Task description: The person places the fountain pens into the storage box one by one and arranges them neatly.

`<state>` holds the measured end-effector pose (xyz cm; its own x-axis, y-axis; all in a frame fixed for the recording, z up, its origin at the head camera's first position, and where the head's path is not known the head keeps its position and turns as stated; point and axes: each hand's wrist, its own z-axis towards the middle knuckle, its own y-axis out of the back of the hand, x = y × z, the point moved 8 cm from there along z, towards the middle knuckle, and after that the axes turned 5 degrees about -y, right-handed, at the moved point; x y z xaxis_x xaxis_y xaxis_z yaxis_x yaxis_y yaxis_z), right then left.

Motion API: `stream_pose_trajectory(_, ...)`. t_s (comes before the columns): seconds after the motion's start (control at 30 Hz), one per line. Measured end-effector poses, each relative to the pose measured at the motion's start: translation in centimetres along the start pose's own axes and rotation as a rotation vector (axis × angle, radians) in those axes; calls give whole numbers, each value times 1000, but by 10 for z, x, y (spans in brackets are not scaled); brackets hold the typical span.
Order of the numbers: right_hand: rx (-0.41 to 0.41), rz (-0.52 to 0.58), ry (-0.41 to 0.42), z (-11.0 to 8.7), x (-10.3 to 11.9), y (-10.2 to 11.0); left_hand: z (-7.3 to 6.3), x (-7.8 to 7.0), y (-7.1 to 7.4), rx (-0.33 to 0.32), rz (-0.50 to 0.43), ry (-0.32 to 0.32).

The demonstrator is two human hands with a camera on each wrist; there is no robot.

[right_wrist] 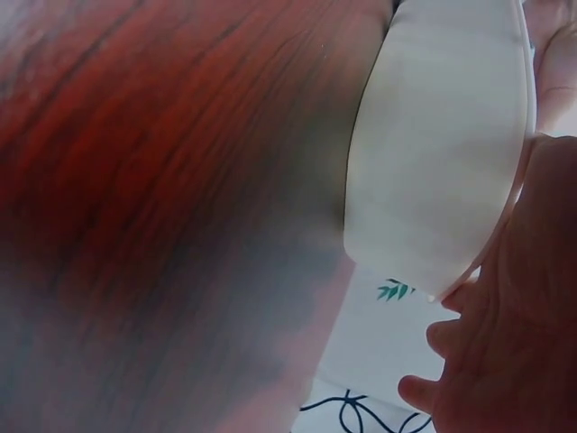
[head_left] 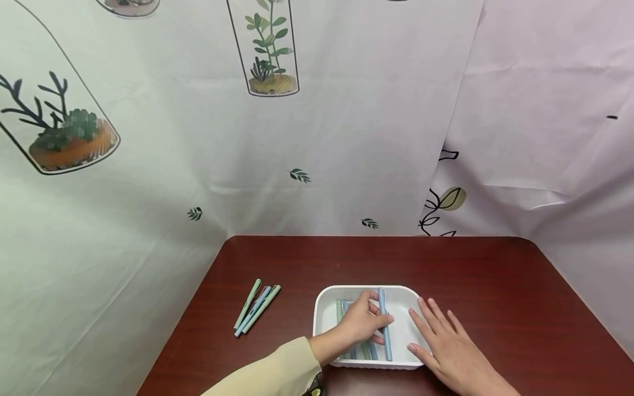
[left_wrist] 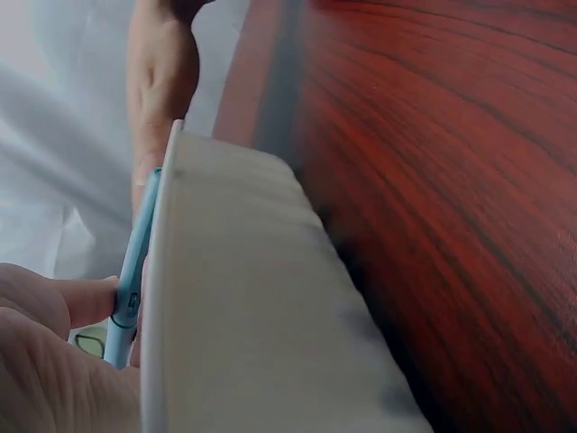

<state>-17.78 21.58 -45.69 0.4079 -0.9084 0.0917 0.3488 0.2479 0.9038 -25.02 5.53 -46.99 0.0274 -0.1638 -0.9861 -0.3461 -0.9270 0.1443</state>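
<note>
Here, one pen (head_left: 388, 346) in left fingers (head_left: 370, 296), three pens (head_left: 261, 309) outside tray (head_left: 402, 330)

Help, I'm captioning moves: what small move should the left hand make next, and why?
Probably lower the slim blue pen into the white rounded plastic tray: the left hand pinches it over the tray, where slim green and blue pens already lie.

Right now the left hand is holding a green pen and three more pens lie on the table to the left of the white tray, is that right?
Not quite: the left hand holds a blue pen, not a green one, as the head view shows. Three more pens do lie on the table to the left of the white tray.
</note>
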Motion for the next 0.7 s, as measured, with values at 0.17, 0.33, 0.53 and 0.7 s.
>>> stream_pose_trajectory(0.17, 5, -4, 2, -1, 2, -1, 1, 4, -8, 17, 12, 21)
stream_pose_trajectory(0.33, -7, 10, 3, 0, 3, 1, 5, 11, -15, 30, 40, 48)
stream_pose_trajectory(0.53, -2, 12, 8, 0, 3, 1, 12, 16, -20, 28, 75, 89)
stream_pose_trajectory(0.7, 10, 8, 2, 1, 2, 2, 17, 16, -25, 28, 80, 99)
